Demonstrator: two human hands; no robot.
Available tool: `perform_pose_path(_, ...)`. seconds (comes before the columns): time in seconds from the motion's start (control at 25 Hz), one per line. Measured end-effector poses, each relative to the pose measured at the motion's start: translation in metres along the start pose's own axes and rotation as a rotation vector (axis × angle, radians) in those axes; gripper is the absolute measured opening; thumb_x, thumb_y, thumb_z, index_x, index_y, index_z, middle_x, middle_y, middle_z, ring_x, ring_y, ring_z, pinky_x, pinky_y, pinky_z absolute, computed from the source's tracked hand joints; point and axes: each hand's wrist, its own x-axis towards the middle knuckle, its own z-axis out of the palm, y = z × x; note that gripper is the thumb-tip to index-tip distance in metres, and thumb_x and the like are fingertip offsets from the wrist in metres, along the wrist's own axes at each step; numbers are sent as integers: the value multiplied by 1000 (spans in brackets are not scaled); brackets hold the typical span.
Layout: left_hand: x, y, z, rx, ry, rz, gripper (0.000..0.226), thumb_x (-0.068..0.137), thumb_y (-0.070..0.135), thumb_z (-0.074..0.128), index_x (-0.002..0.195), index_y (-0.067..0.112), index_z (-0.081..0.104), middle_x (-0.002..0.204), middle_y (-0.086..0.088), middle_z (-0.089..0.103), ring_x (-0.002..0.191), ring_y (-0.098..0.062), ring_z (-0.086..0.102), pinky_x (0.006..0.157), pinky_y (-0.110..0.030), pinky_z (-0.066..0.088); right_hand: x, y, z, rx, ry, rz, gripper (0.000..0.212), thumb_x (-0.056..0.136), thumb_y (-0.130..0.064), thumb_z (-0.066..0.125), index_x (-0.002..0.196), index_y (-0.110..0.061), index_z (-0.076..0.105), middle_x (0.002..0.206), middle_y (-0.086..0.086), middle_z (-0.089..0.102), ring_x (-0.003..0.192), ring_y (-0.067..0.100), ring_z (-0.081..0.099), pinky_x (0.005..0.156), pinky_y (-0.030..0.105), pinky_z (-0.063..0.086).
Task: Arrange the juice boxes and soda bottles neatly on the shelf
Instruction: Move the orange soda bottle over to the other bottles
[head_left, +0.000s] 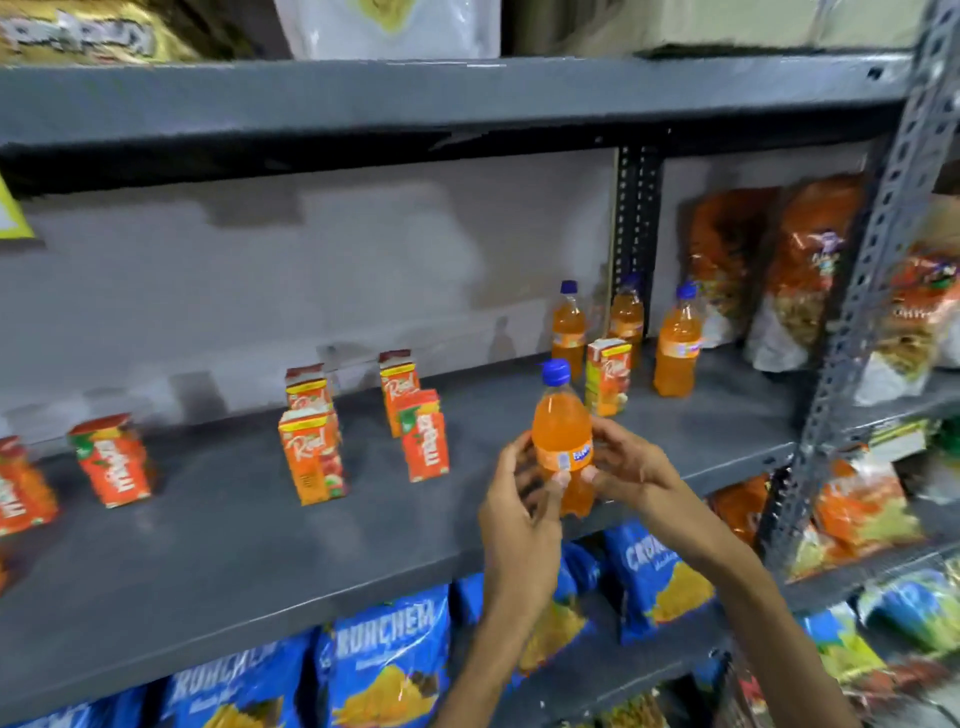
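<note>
An orange soda bottle with a blue cap is held upright over the front of the grey shelf, gripped by both my left hand and my right hand. Three more orange soda bottles stand at the back right of the shelf. A yellow-orange juice box stands in front of them. Several orange juice boxes are scattered over the shelf's middle and left, among them a tilted one.
Orange snack bags fill the shelf's right end beside the perforated metal upright. Blue snack bags hang on the lower shelf. An upper shelf carries bags and a carton. More packets sit on the rack at right.
</note>
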Motion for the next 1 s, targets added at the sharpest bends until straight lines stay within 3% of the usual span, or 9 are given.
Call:
perform_pose_path(0.16, 46, -14, 50, 104, 9, -12, 40, 93, 5, 67, 130, 16, 57, 112, 6, 71, 96, 7, 68, 91, -23, 56, 32, 19, -46, -19, 113, 10, 53, 93, 12, 50, 143, -4, 43, 131, 23, 63, 114, 24, 64, 95, 31, 53)
perform_pose_path(0.28, 68, -19, 78, 184, -10, -47, 43, 94, 10, 67, 133, 23, 54, 119, 6, 68, 105, -2, 65, 95, -28, 56, 49, 27, -70, -57, 159, -12, 54, 94, 11, 49, 144, -8, 42, 133, 16, 63, 122, 24, 62, 103, 35, 50)
perform_pose_path(0.4, 80, -25, 102, 184, -23, -61, 42, 93, 12, 68, 130, 26, 53, 121, 8, 66, 105, -1, 64, 93, -25, 56, 54, 35, -92, -58, 215, -38, 51, 96, 7, 48, 144, -12, 44, 133, 10, 64, 125, 23, 60, 108, 41, 46)
perform_pose_path(0.56, 90, -30, 132, 128, 1, -87, 39, 92, 8, 69, 123, 27, 56, 121, 5, 69, 106, -5, 66, 99, -32, 57, 62, 46, -116, -58, 275, -56, 50, 97, 9, 44, 144, -7, 43, 137, 16, 60, 128, 29, 57, 112, 47, 42)
perform_pose_path(0.64, 93, -32, 144, 121, 20, -87, 39, 92, 7, 69, 125, 23, 57, 124, 1, 69, 112, -10, 67, 101, -35, 56, 64, 49, -123, -63, 289, -69, 49, 98, 10, 42, 144, -5, 42, 137, 16, 60, 128, 29, 58, 112, 45, 43)
perform_pose_path(0.76, 96, -34, 155, 92, 34, -95, 39, 92, 7, 69, 127, 21, 58, 125, 1, 69, 116, -12, 66, 102, -34, 55, 64, 50, -127, -127, 308, -81, 46, 100, 5, 42, 143, -11, 46, 134, 9, 63, 124, 18, 61, 106, 30, 49)
perform_pose_path(0.84, 97, -34, 157, 83, 37, -95, 40, 92, 8, 68, 128, 22, 58, 126, 2, 68, 117, -11, 65, 103, -33, 55, 63, 51, -124, -193, 361, -76, 47, 100, 1, 43, 145, -12, 43, 137, 8, 61, 127, 19, 59, 109, 36, 47)
perform_pose_path(0.92, 96, -34, 156, 73, 30, -92, 43, 93, 8, 68, 131, 23, 57, 128, 4, 67, 118, -8, 63, 105, -32, 53, 59, 53, -114, -306, 518, -99, 49, 99, -5, 49, 147, -12, 41, 142, 10, 56, 128, 20, 56, 110, 40, 45)
perform_pose_path(1.0, 92, -32, 153, 76, 16, -88, 47, 92, 9, 69, 134, 23, 55, 130, 7, 66, 118, -5, 60, 105, -28, 51, 51, 54, -100, -442, 728, -182, 45, 98, -11, 53, 142, -14, 46, 138, 6, 55, 122, 14, 57, 103, 25, 46)
